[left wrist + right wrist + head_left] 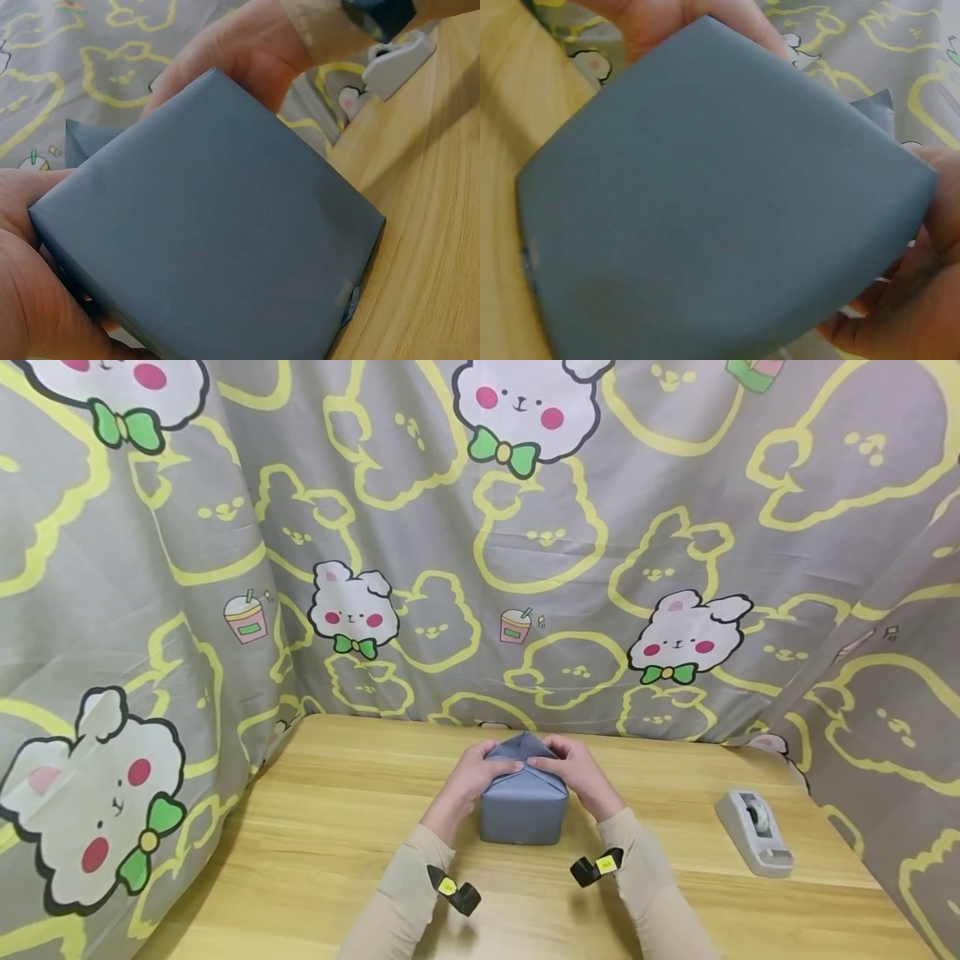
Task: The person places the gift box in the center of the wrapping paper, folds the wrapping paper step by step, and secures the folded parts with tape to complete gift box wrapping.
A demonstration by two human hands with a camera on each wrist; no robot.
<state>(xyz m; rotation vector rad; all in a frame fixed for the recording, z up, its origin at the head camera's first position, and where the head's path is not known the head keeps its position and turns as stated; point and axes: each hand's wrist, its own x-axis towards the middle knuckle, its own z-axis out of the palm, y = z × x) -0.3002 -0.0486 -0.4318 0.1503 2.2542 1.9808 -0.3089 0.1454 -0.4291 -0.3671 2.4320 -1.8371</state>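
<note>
A box wrapped in blue-grey paper (523, 817) stands on the wooden table in front of the person, its loose paper end folded up into a peaked flap (525, 745) at the top. The left hand (477, 772) grips the paper from the left, thumb laid on the front fold and fingers round the side. From the right, the right hand (576, 768) mirrors it, and the two thumb tips nearly meet at the middle of the fold. A bit of clear tape (345, 291) shows low on the wrapped box in the left wrist view. Fingers behind the flap are hidden in the head view.
A white tape dispenser (754, 832) with a roll in it lies on the right part of the wooden table (337, 827). A patterned grey curtain (442, 543) hangs close behind the table and along both sides.
</note>
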